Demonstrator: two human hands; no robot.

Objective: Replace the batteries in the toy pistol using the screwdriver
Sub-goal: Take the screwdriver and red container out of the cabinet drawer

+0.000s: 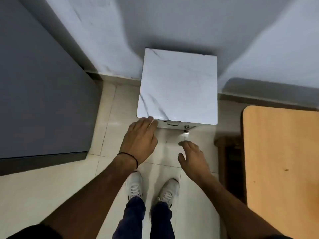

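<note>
While the person stands over a small cabinet with a white marble-patterned top [177, 87], the left hand [139, 140] stretches forward with its fingers straight and close together, the fingertips at the front left corner of that top and seemingly touching its edge. The right hand [193, 159] hangs in the air just short of the cabinet's front, fingers spread and lightly bent, gripping nothing. A dark drawer handle [172, 123] shows on the front face just under the top, between the two hands. A thin black band [129, 156] circles the left wrist. Where the toy pistol and the screwdriver lie cannot be told from this view. Below the arms, two white shoes [135, 185] stand on pale floor tiles [69, 187]. A grey unit [43, 92] fills the left side, and a light wooden tabletop [283, 161] sits at the right, well apart from the cabinet.
</note>
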